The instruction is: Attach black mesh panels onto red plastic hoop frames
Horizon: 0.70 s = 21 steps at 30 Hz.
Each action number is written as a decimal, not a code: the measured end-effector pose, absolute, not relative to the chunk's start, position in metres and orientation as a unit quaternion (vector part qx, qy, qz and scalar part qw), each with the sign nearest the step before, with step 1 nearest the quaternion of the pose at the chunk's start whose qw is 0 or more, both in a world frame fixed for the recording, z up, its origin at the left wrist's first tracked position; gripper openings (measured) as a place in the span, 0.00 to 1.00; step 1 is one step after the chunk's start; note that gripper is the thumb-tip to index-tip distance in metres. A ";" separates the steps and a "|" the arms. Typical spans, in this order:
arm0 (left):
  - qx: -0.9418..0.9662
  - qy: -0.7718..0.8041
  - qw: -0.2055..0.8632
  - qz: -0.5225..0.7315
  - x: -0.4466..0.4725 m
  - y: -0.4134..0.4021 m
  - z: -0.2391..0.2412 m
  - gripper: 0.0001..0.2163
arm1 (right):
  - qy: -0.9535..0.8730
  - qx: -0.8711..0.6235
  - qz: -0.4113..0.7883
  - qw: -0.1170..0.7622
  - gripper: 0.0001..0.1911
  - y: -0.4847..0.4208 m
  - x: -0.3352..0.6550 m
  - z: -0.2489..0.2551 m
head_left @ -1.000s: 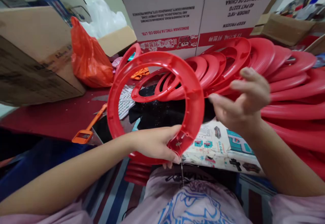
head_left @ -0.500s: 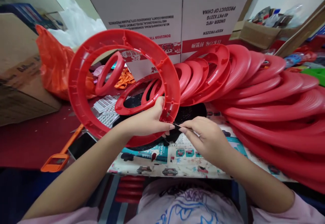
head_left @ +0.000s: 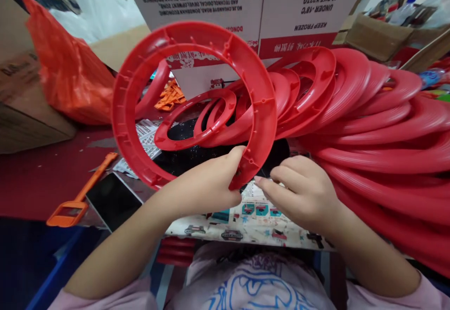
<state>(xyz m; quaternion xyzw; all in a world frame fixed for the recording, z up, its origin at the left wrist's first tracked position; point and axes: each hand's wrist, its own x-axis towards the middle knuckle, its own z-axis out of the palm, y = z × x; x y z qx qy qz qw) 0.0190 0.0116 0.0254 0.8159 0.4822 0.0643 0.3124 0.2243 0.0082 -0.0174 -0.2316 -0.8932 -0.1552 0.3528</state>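
Held ring: the red ring (head_left: pixel 264 108) stands upright in front of you, its ribbed hollow side facing you, above the worktop (head_left: pixel 28 183).
Left grip: your left hand (head_left: pixel 220 181) is closed firmly around the lower right part of this ring; there is no free gap that I can see.
Right grip: your right hand (head_left: pixel 302 193) has its fingers curled inward, the foremost fingertip just beside the ring's lower right edge. I cannot tell whether it pinches something thin.
Change in right hand: one second ago it is open with fingers spread, near the pile; half a second ago it pinches a thin strand close to your left thumb. Now this strand is not clear to see.
Change in left hand: it holds the ring in all three moments, near the same lower right part.
Right side: a big pile of red rings (head_left: pixel 379 132) lies overlapping, well filling that side.
Under the hands: a printed board (head_left: pixel 288 232), with black cloth (head_left: pixel 276 155) on it, partly behind the held ring.
Left side: an orange tool (head_left: pixel 93 179) lies near a dark flat device (head_left: pixel 114 202); farther back are small orange pieces (head_left: pixel 170 95) and an orange bag (head_left: pixel 66 71).
Behind: a white carton (head_left: pixel 207 1) with upside-down print.
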 end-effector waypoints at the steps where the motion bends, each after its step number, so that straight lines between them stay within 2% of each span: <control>1: 0.813 0.493 0.306 0.048 0.020 0.010 0.024 0.31 | -0.901 -0.237 -0.153 0.330 0.09 0.007 0.225 -0.015; 3: 0.808 0.513 0.289 0.017 0.023 0.008 0.022 0.39 | -0.919 -0.251 -0.133 0.274 0.12 0.005 0.226 -0.012; 5: 0.810 0.513 0.283 -0.004 0.026 0.005 0.018 0.40 | -0.929 -0.258 -0.108 0.244 0.13 0.002 0.227 -0.012; 11: 0.825 0.474 0.308 0.008 0.028 0.002 0.001 0.29 | -0.931 -0.228 -0.083 0.272 0.14 0.002 0.231 -0.029; 21: 0.838 0.383 0.383 0.064 0.018 0.000 -0.020 0.34 | -0.926 -0.214 -0.069 0.305 0.12 0.000 0.230 -0.036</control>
